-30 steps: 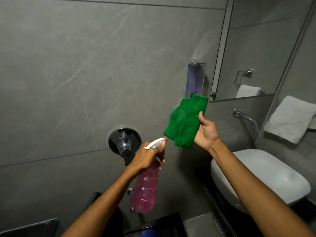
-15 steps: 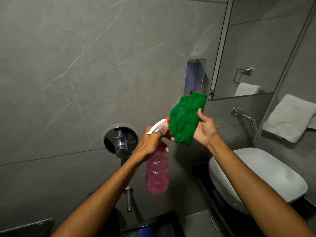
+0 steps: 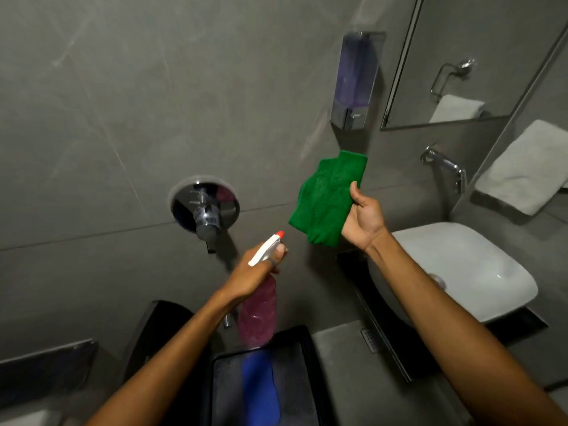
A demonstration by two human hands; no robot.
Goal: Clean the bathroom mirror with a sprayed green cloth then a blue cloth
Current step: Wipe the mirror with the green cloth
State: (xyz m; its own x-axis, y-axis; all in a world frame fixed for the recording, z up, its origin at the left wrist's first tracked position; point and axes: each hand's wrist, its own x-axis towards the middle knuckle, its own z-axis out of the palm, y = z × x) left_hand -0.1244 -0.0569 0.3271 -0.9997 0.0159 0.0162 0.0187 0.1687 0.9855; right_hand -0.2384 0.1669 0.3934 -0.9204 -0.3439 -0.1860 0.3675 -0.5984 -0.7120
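Wall (image 3: 123,103) behind: spray bottle (image 3: 258,315) lower now.

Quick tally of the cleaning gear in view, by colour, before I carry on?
Green: 1, the green cloth in the right hand
Blue: 1, the blue cloth on the black tray
Pink: 1, the spray bottle in the left hand
Total: 3

Dark tray (image 3: 302,358): black, rectangular, at bottom centre; bears one blue cloth (image 3: 260,390), lying lengthwise along its middle, blurred. Dark bench (image 3: 387,339): runs along the right, under the wall; bears one white basin (image 3: 461,265), rounded-square, set on top, its rim overhanging the front edge.
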